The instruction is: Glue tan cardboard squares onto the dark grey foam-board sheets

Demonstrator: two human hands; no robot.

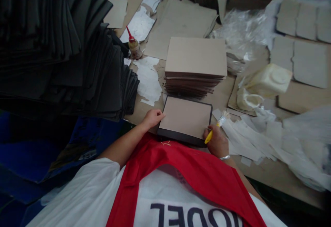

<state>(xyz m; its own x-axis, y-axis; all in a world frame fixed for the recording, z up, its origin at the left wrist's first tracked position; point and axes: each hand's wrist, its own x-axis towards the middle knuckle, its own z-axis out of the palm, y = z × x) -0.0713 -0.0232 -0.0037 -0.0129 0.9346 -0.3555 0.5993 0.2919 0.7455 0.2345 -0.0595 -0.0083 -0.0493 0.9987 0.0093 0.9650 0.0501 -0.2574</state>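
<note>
A beige cardboard sheet [186, 116] lies on a larger black sheet [178, 136], whose dark border shows along the near, far and right sides. At its left edge, my left hand [153, 117] is closed, thumb and finger pinching the edge of the cardboard. My right hand [218, 143] is wrapped round a yellow-handled brush [209, 136], its pale bristles pointing away from me. The fingers of this hand also touch the lower right edge of the black sheet. Just beyond rises a stack of beige cardboard sheets [196, 56].
Tall piles of black sheets [103, 71] stand at the left. A glue bottle [134, 48] with a red nozzle is behind them. On the right are a whitish plastic jug [271, 79], paper strips [248, 137], clear plastic wrap [243, 27] and grey boards [310, 59].
</note>
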